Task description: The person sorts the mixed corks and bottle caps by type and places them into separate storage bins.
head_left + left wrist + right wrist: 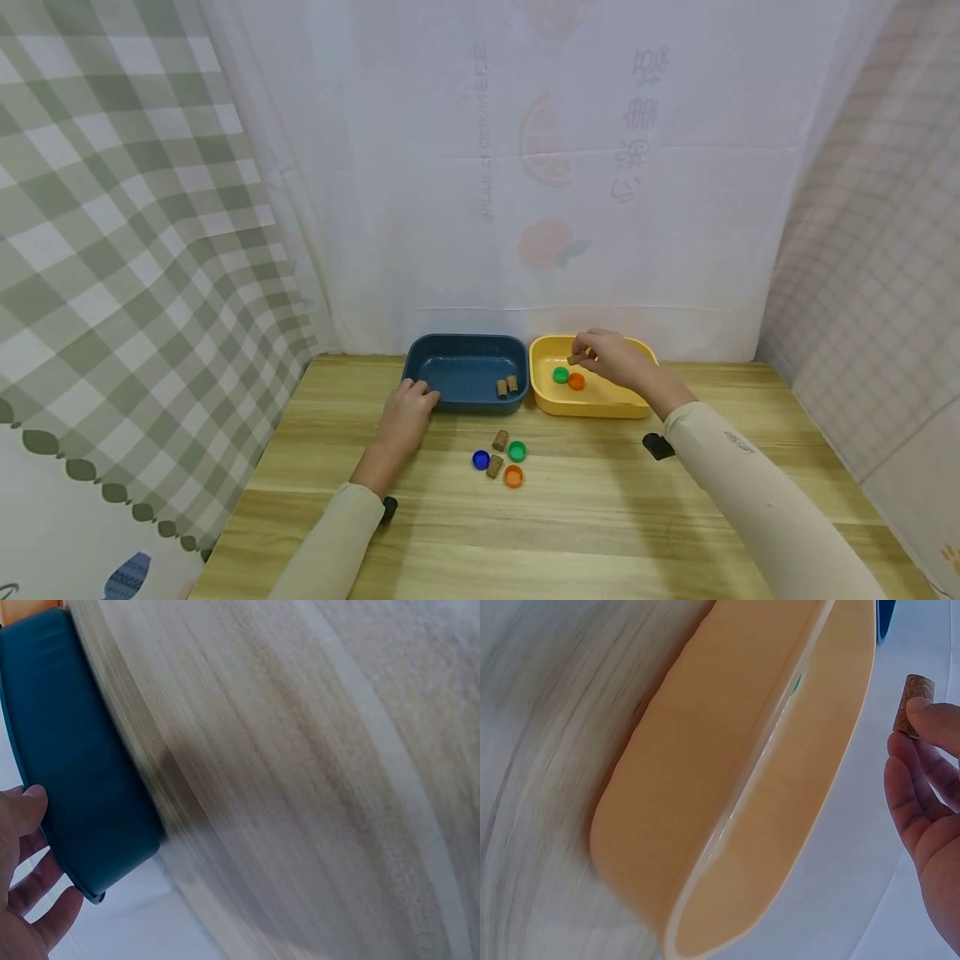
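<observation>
My right hand (611, 357) pinches a cork (576, 360) between thumb and fingertips, above the yellow basin (592, 410). The same cork (913, 705) shows in the right wrist view, held beyond the basin's rim. Inside the yellow basin lie a green cap (561, 375) and an orange cap (576, 381). At the near left corner of the dark blue basin (468, 407), my left hand (405, 412) holds the rim. Its thumb (31, 808) lies on the rim in the left wrist view, with the fingers spread around the corner. Two corks (507, 385) sit inside the blue basin.
On the wooden table in front of the basins lie two corks (499, 440), a blue cap (481, 460), a green cap (517, 451) and an orange cap (513, 476). A white curtain (465, 275) hangs right behind the basins; checked cloth (150, 208) hangs at the left.
</observation>
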`<action>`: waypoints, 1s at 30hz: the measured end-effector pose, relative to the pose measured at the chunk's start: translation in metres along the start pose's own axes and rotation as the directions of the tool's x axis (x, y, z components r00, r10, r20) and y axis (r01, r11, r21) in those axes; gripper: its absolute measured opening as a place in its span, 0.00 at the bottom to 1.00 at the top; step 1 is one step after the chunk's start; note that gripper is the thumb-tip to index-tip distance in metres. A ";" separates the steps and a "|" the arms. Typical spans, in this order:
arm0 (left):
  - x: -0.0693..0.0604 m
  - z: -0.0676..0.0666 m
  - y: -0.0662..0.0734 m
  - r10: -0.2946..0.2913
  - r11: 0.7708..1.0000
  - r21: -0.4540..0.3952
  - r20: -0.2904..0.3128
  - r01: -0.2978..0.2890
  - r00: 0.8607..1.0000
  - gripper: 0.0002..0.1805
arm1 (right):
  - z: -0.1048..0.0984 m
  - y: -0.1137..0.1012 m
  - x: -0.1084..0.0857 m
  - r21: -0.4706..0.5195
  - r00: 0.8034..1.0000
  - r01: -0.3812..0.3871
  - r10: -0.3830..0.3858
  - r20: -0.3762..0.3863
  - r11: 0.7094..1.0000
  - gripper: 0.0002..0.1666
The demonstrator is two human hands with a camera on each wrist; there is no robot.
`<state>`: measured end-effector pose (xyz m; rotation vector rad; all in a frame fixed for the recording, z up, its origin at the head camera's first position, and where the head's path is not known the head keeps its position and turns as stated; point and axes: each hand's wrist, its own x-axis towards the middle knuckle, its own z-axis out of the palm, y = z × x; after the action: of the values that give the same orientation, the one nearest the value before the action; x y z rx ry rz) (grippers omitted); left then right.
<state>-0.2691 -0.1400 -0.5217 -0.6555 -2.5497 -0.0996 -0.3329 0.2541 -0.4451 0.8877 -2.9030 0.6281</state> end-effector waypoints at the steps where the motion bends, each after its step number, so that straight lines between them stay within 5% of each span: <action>1: 0.000 0.000 0.000 -0.002 1.000 0.001 0.000 0.002 1.000 0.08 | 0.001 -0.003 0.003 0.010 1.000 0.000 0.000 0.003 1.000 0.08; 7: 0.000 0.002 0.000 -0.008 1.000 -0.006 -0.004 0.008 1.000 0.07 | 0.008 -0.019 0.018 0.045 0.999 0.022 -0.023 0.024 0.999 0.05; 16: -0.001 0.004 0.000 -0.022 1.000 -0.004 0.001 0.022 1.000 0.07 | 0.028 -0.041 0.043 -0.027 0.996 0.079 -0.077 0.051 0.997 0.07; 30: -0.001 0.002 -0.001 -0.022 1.000 -0.004 0.040 0.022 0.999 0.07 | 0.051 -0.073 0.071 -0.026 0.987 0.071 -0.066 0.147 0.997 0.08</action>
<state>-0.2694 -0.1410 -0.5238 -0.6369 -2.5957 -0.1008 -0.3486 0.1419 -0.4546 1.0683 -2.9848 0.5327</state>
